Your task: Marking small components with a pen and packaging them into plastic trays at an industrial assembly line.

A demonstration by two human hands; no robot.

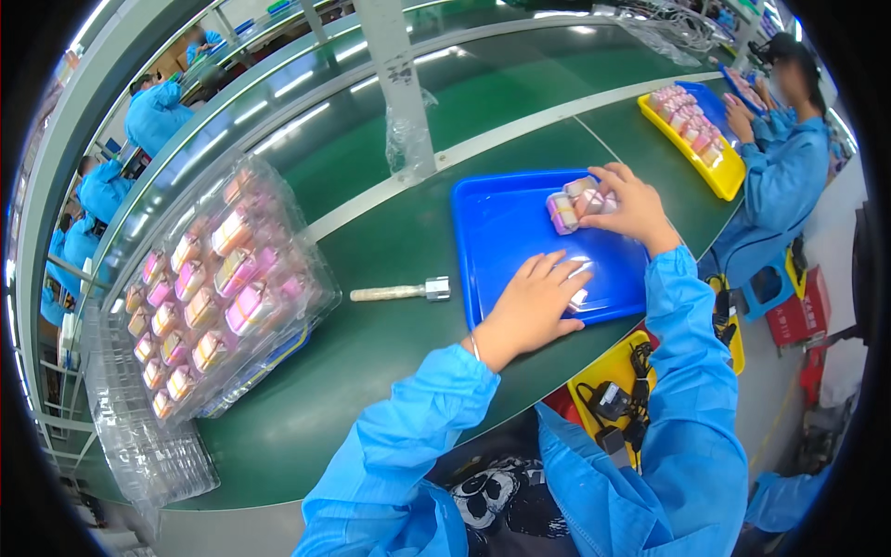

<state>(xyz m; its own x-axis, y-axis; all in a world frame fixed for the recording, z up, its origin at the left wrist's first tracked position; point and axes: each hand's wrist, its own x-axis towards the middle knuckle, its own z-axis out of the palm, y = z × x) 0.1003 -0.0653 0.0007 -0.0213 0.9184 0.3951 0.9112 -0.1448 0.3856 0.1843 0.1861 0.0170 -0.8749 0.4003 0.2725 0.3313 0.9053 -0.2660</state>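
Observation:
A blue tray (506, 200) lies on the green bench before me. In its far right corner sits a small group of pink and white wrapped blocks (563, 213). My right hand (631, 209) curls its thumb and fingers around these blocks from the right. Over the near part of the tray, my left hand (538, 304) is open, palm down with fingers spread. A bright white patch shows beside its fingertips; whether it is glare or a small object is unclear. Left of the tray lies a tool with a pale handle and a metal head (401, 291).
Clear plastic trays (320, 278) filled with similar blocks are stacked at the left. A metal post (394, 84) rises behind the blue tray. At the right, a co-worker (789, 176) handles items beside a yellow tray (727, 179). Below the bench edge, a yellow bin (587, 373) holds black adapters.

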